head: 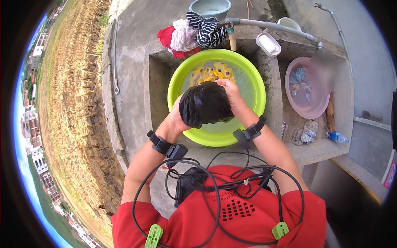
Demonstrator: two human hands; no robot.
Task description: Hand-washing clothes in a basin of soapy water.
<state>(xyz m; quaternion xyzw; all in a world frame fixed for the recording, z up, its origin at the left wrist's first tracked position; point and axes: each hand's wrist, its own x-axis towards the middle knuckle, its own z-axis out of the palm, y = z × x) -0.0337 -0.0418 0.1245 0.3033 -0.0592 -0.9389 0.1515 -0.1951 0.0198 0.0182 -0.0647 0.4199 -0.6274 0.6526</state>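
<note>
A wet black cloth [206, 104] is bunched between my two hands, above a lime-green plastic basin [260, 93]. My left hand [178, 116] grips its left side, with the fingers partly hidden behind it. On the opposite side, my right hand [232, 94] holds the cloth near its upper right edge. Water [243, 93] fills part of the basin. Yellow fabric with dark dots [220, 70] lies in that water, just beyond the black cloth.
The basin sits in a concrete sink [159, 90]. Red, white and striped clothes [186, 34] are piled behind it, beside a tap [230, 30]. A soap dish [269, 45] rests on the divider. Rightward are a pink basin [307, 107], a rag [305, 133] and a plastic bottle [338, 137]. Cables [214, 186] cross my front.
</note>
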